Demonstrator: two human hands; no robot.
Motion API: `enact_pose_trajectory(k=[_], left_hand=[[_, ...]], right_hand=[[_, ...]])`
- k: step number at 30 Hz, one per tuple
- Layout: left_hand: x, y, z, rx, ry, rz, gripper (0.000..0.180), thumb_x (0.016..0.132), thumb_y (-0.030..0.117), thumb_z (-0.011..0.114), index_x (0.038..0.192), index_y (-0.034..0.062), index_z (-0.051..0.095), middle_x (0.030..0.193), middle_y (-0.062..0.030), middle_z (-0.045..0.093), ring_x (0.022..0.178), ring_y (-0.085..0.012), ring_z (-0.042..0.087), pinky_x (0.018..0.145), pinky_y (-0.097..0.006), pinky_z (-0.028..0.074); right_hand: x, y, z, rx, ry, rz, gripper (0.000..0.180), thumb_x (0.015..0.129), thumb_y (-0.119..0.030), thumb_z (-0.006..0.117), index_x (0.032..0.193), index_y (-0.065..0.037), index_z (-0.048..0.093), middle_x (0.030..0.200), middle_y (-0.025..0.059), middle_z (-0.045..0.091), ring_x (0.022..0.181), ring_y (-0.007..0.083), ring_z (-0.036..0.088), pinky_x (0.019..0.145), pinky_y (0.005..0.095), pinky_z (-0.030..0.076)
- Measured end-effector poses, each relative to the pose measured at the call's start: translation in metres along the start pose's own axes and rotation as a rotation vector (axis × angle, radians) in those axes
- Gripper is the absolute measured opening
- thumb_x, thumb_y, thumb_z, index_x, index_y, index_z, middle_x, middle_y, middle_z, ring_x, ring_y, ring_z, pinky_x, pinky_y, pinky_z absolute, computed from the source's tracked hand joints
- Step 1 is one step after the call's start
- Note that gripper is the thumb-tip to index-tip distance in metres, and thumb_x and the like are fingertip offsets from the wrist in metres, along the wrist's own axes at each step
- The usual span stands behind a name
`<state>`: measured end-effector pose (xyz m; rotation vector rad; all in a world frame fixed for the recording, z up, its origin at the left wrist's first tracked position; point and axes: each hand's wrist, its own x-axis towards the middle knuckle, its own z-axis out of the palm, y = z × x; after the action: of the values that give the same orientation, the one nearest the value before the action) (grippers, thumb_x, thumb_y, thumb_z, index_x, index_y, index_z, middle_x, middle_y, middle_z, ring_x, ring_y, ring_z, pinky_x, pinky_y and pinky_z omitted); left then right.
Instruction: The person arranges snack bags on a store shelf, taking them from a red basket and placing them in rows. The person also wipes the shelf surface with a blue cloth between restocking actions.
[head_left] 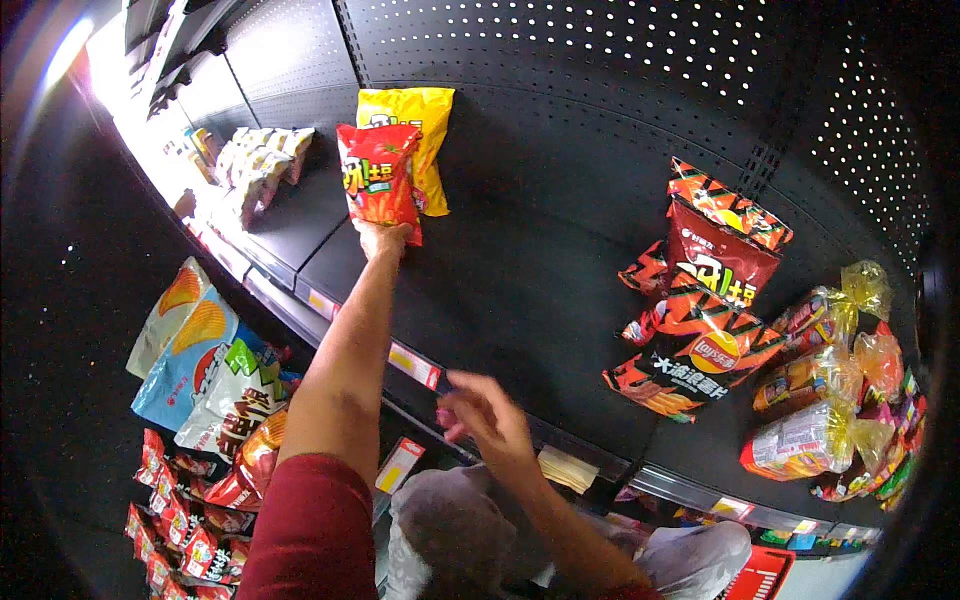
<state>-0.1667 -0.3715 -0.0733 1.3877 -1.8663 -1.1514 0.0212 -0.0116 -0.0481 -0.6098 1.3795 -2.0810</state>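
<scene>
Left hand (385, 238) grips a red snack bag (380, 178) by its base on a dark shelf (520, 290)

Nearest of all, grey-trousered knees (440, 530) show beneath and to the right of the right hand (490, 415). That hand is slightly blurred, its fingers loosely bent and apart, with nothing visible in its grasp. It hovers by the front edge of the shelf, close to a price label (413, 364) just to its left.

The left arm, in a dark red sleeve (315, 525), reaches forward well past the right hand. To the left of its forearm, and lower than the shelf, small red packets (210, 555) lie in a cluster; a white-and-green bag (222, 410) and a blue bag (170, 385) overlap just beyond them.

To the right of the right hand, on the shelf, are bundled packs in clear wrap (800, 440). Slightly farther, a black-and-orange bag (690, 350) leans in front of a maroon bag (715, 250).

The left hand is closed around the bottom of the red snack bag, which stands nearly upright above it; most of the fingers are hidden, so their exact hold cannot be told. Directly behind the red snack bag, a yellow bag (435, 140) stands upright, partly covered by it. Farther off to the left of this hand, a row of pale bags (262, 165) sits on the shelving. Beyond everything rises a perforated black back panel (600, 60).
</scene>
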Motion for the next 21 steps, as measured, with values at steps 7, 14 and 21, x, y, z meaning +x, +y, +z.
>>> enact_pose_trajectory(k=[7, 14, 21], left_hand=[[0.037, -0.021, 0.025, -0.008, 0.145, 0.145, 0.105, 0.052, 0.027, 0.094, 0.133, 0.0062, 0.032, 0.112, -0.0161, 0.064, 0.077, -0.0296, 0.070, 0.059, -0.038, 0.061], [-0.016, 0.003, 0.015, -0.042, 0.133, -0.007, 0.114, 0.053, 0.028, 0.094, 0.142, 0.0065, 0.025, 0.126, -0.0204, 0.056, 0.105, -0.0366, 0.062, 0.082, -0.043, 0.055], [-0.096, 0.026, 0.055, -0.054, 0.430, 0.553, 0.064, 0.083, 0.024, 0.069, 0.133, -0.0055, 0.044, 0.121, -0.0281, 0.055, 0.109, -0.0434, 0.056, 0.099, -0.047, 0.046]], right_hand=[[-0.086, -0.001, -0.027, -0.062, 0.128, 0.155, 0.029, 0.101, -0.006, 0.049, 0.129, -0.001, 0.052, 0.103, 0.0150, 0.066, 0.085, 0.0176, 0.065, 0.075, 0.0318, 0.057], [-0.121, -0.049, -0.025, -0.153, 0.269, 0.156, 0.028, 0.101, -0.008, 0.050, 0.128, -0.003, 0.055, 0.102, 0.0130, 0.068, 0.086, 0.0160, 0.065, 0.079, 0.0307, 0.054], [-0.185, -0.064, -0.044, -0.250, 0.359, 0.088, 0.024, 0.101, -0.012, 0.054, 0.123, -0.006, 0.060, 0.099, 0.0089, 0.068, 0.085, 0.0125, 0.064, 0.079, 0.0282, 0.054]])
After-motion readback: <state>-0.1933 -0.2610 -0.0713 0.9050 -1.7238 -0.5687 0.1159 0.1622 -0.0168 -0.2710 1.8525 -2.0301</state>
